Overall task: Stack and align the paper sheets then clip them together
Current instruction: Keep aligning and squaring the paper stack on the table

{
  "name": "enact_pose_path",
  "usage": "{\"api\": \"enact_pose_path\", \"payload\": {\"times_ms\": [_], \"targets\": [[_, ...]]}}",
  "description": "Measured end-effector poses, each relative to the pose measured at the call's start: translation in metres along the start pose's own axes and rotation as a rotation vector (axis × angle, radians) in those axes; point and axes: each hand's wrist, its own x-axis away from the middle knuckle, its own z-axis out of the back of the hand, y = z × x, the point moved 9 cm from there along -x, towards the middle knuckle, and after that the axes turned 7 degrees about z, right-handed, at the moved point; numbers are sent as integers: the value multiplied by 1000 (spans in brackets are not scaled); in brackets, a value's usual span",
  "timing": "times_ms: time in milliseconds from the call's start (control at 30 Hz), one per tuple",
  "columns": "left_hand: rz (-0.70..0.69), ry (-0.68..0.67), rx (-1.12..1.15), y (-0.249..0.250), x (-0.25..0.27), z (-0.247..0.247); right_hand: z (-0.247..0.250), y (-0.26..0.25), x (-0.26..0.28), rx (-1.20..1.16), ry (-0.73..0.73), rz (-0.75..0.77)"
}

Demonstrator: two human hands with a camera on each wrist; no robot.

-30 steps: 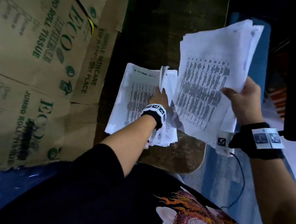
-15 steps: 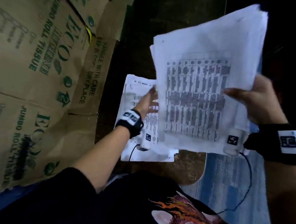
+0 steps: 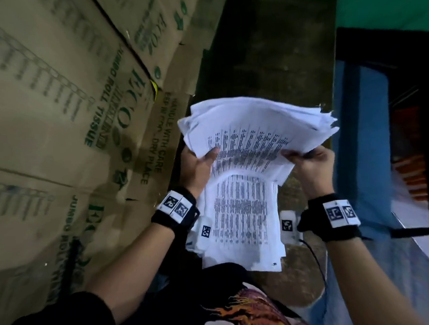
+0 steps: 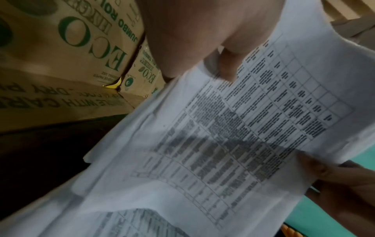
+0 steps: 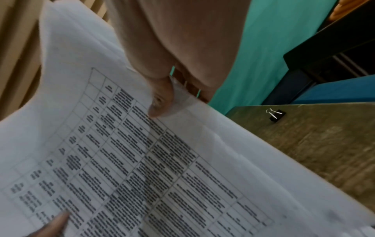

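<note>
Both hands hold one big bunch of paper sheets [image 3: 256, 127] up above the table [image 3: 272, 60]. The left hand [image 3: 196, 168] pinches its left side, thumb on top. The right hand [image 3: 310, 164] pinches its right side. More sheets [image 3: 241, 223] lie flat at the table's near edge. A black clip [image 5: 276, 114] sits near the far edge.

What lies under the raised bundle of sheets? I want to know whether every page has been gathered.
No: under the raised bundle, held by the left hand and right hand, a second pile of printed sheets lies on the table. Its far end is hidden.
</note>
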Motion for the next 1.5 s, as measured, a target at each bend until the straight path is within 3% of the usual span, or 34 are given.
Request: {"api": "enact_pose_path", "payload": {"times_ms": [167, 267, 367, 567, 700, 800, 867, 1033, 1200, 1500], "targets": [[-122, -161, -84, 10, -4, -1, 2, 9, 8, 20, -46, -39], [-159, -192, -19, 22, -8, -5, -2, 1, 5, -36, -40, -41], [-123, -225, -63, 22, -3, -18, -18, -8, 5, -87, -52, -39], [-105, -203, -52, 22, 1, -19, -10, -18, 15, -116, -58, -6], [9, -175, -227, 1, 9, -35, -26, -1, 23, 9, -169, -40], [-50, -129, -230, 3, 9, -37, -20, 4, 21, 176, -95, -27], [-116, -111, -243, 11, 12, -30, -8, 8, 21, 160, -38, -37], [-186, -193, -220, 14, 19, -24, 17, -17, 23, -5, -16, 124], [-244, -259, -171, 32, 17, -28, 36, -46, 16, 110, 120, 297], [-156, -176, -179, 37, -1, -23, 33, -54, 1, 0, 66, 304]]}}
